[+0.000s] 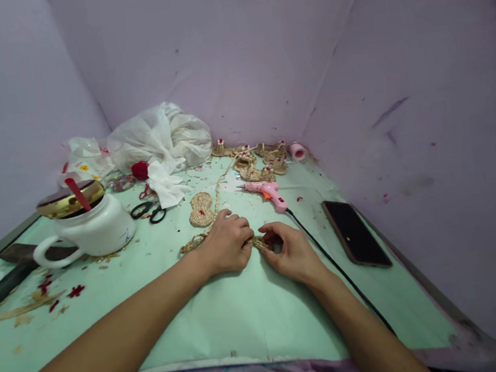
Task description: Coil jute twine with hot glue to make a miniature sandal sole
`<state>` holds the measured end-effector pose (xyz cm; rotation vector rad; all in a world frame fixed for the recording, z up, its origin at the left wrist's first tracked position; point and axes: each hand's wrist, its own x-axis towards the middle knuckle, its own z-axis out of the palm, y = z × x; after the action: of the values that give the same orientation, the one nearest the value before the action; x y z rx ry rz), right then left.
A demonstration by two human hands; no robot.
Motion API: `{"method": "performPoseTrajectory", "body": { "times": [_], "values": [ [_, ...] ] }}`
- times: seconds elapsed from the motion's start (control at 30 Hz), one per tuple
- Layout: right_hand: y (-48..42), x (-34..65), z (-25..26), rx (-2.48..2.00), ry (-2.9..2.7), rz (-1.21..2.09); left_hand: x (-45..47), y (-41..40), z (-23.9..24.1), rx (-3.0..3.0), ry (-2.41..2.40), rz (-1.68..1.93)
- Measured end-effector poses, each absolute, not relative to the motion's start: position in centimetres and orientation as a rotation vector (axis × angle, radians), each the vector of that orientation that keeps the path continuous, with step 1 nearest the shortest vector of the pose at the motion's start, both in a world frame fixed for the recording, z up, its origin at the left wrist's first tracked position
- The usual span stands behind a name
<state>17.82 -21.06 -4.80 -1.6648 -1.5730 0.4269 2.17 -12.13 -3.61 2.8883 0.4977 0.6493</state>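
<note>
A mint-green sheet (265,333) covers the table below pale lilac walls (236,44). Left hand (233,240) fingers are closed over a tan braided-fibre strip (259,243); the right hand (289,252) pinches it just beside them. Well left of the fingers stands a squat white mug (95,227) with a shiny gold lid (55,205) and red straw (77,194), its contents hidden. Beyond the left fingers, a translucent white plastic bag (162,136) bulges with pale contents, too indistinct to name.

Light is dim, detail perhaps soft (top right corner black).
</note>
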Motion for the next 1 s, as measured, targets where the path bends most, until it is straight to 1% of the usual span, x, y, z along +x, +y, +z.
{"method": "performPoseTrajectory", "body": {
  "times": [0.17,0.3,0.33,0.37,0.43,0.5,0.57,0.7,0.83,0.9,1.0],
  "values": [
    [-20.9,17.6,-4.4,-1.707,-1.357,0.459,1.2,-11.4,-3.2,2.795,0.518,0.910],
    [-20.9,17.6,-4.3,-1.712,-1.104,0.498,0.6,-12.6,-1.7,2.576,0.691,1.325],
    [-20.8,17.5,-4.2,-1.698,-1.040,0.519,0.6,-13.5,-1.3,2.436,0.639,1.496],
    [-20.8,17.5,-4.2,-1.676,-0.979,0.550,0.6,-14.5,-0.9,2.347,0.537,1.552],
    [-20.8,17.2,-4.1,-1.611,-0.876,0.643,0.9,-16.4,-0.6,2.204,0.464,1.402],
    [-20.8,16.6,-3.8,-1.533,-0.808,0.760,1.2,-17.6,-0.9,1.922,0.702,1.036],
    [-21.0,15.8,-3.6,-1.463,-0.774,0.867,1.4,-17.7,-1.4,1.421,0.902,0.667],
    [-21.3,13.7,-3.6,-1.388,-0.808,0.976,1.4,-16.1,-2.0,1.281,0.887,0.647],
    [-21.3,13.0,-4.0,-1.420,-0.945,0.953,1.1,-15.4,-2.2,1.246,0.861,0.655],
    [-21.0,14.2,-3.8,-1.503,-0.994,0.855,1.0,-15.4,-2.4,1.241,0.869,0.651],
    [-19.6,17.9,-2.5,-1.701,-1.000,0.591,0.7,-15.5,-2.6,1.239,0.894,0.630]
  ]
}}
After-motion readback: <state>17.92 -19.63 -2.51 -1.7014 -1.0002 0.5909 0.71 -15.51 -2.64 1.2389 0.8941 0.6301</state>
